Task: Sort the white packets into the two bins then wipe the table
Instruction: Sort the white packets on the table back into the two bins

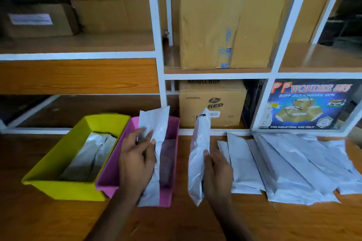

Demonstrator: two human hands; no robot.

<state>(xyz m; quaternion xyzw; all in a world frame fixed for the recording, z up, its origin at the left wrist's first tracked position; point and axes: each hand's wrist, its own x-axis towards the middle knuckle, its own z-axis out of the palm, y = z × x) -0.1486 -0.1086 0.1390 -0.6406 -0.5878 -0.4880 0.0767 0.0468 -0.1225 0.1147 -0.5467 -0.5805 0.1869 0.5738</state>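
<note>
— Left side?
— Grips the left packet (pixel 154 123) with the left hand (pixel 135 162), thumb and fingertips pinching the crinkled edge near the top. Long, thin, white plastic. Stands almost upright over the pink bin (pixel 109 164), lower end down at the near rim.

— Right side?
— Holds the right packet (pixel 197 148) in the right hand (pixel 217 174), thumb pressed on the glossy front, other fingers curled behind and mostly hidden. Hangs upright above the table (pixel 176 221), between pink bin and pile (pixel 284 166). Shows a small black mark near the top.

— Inside the bins?
— Lying flat in the yellow bin (pixel 49 162): binned packets (pixel 90 154), greyish, creased. Cannot tell what sits on the pink floor; too blurred. Both bins rectangular, hard plastic, touching side by side.

— And the pile?
— Fans out flat on wood-grain board right of the hands: smooth white sleeves, overlapping, far ends against the white shelf frame (pixel 156 25).

— On the shelves?
— Just a tall taped carton (pixel 225 25), a squat carton (pixel 211 101) and a printed blue tape box (pixel 309 103).
</note>
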